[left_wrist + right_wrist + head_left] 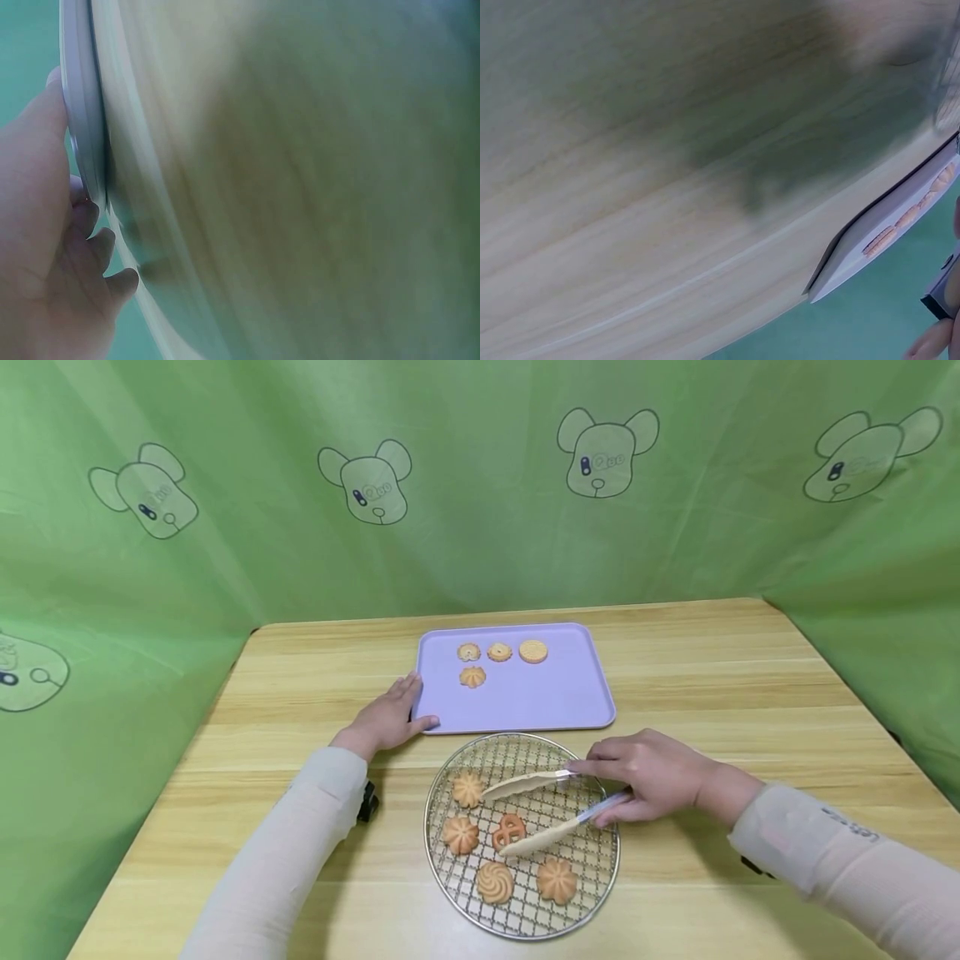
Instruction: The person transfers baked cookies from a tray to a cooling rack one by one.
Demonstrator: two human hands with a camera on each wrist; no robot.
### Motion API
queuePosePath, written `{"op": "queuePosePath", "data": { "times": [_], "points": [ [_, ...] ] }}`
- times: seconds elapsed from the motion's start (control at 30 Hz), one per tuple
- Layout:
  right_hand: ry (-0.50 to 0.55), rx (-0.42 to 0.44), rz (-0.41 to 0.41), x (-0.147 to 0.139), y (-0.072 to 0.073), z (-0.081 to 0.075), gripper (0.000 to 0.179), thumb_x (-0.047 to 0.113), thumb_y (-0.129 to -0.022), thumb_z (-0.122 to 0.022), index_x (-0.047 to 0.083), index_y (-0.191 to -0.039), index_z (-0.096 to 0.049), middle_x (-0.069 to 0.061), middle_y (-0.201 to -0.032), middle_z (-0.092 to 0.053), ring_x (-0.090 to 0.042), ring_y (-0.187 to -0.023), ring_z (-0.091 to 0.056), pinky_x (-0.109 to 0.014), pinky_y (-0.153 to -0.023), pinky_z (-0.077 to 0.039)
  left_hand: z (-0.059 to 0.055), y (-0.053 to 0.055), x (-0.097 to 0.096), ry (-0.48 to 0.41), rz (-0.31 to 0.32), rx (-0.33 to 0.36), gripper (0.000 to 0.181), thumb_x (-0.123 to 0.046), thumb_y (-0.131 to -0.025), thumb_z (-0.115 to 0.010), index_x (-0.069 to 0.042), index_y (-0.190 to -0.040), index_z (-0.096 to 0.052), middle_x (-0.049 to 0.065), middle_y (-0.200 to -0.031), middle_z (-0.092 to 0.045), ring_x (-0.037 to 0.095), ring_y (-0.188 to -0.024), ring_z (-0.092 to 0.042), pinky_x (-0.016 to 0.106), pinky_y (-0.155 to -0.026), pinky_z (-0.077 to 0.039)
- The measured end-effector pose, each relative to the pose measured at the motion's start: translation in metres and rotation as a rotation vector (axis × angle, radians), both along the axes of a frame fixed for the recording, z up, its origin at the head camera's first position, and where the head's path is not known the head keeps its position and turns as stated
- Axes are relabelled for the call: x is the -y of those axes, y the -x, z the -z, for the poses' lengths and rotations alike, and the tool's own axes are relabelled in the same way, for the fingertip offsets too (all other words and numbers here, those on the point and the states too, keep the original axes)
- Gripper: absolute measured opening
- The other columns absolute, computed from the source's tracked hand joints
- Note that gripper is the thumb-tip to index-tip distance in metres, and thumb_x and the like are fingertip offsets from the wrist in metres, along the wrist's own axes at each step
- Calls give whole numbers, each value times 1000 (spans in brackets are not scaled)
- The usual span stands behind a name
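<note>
My left hand [386, 714] holds the near left corner of a lilac tray [540, 706], thumb at its front edge and fingers along its left side. On the tray lie several cookies, among them a round biscuit [533, 651] and a flower-shaped cookie [472, 677]. In my right hand [652, 775] are tongs [540, 839], their arms spread over a round wire rack [592, 906]. Between the tong tips lies a pretzel cookie [509, 832]; the lower tip is at its edge. Beside it sit a swirl cookie [495, 882] and flower-shaped cookies [557, 881].
A wooden table [712, 693] carries everything, the tray behind the rack. Green curtain [480, 560] with printed animal heads hangs close behind the table and at its sides. The right wrist view catches mostly tabletop [630, 225] and the tray's edge.
</note>
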State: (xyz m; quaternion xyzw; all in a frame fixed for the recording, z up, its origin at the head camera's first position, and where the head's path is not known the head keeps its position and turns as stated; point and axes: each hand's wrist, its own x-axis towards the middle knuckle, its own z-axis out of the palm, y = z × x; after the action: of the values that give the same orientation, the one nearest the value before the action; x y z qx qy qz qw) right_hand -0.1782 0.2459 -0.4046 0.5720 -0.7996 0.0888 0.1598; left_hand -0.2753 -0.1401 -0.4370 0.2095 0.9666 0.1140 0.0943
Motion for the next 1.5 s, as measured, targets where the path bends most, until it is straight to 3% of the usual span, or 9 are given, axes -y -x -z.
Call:
{"op": "queuePosePath", "data": {
  "times": [0.57,1.0,1.33,1.5],
  "points": [
    [-53,51,130,4,-1,1,88,64,-70,-73,4,-133,-55,-3,-105,-62,-6,-72,-56,-21,-56,-51,-1,-1,-1,-6,3,-3,85,-56,-95,-44,-1,-151,-10,12,-158,-5,30,-143,-8,39,-116,-11],
    [-37,23,200,15,9,-3,98,68,-66,-72,3,-136,-51,-9,-104,-61,-10,-70,-56,-21,-52,-49,-1,0,0,-10,3,-2,85,-56,-95,-44,-1,-151,-10,12,-158,-5,30,-143,-8,39,-116,-12],
    [-52,61,361,23,16,-5,95,71,-70,-67,6,-138,-50,-9,-103,-61,-13,-67,-57,-21,-49,-45,1,1,0,-7,1,0,86,-57,-95,-43,-2,-152,-10,11,-158,-4,30,-143,-8,39,-116,-11],
    [-29,70,430,27,20,-7,95,67,-69,-70,3,-137,-50,-13,-103,-61,-18,-66,-59,-27,-49,-49,0,0,0,-4,0,3,86,-57,-95,-43,-2,-152,-10,11,-158,-4,30,-143,-8,38,-116,-11]
  ]
}}
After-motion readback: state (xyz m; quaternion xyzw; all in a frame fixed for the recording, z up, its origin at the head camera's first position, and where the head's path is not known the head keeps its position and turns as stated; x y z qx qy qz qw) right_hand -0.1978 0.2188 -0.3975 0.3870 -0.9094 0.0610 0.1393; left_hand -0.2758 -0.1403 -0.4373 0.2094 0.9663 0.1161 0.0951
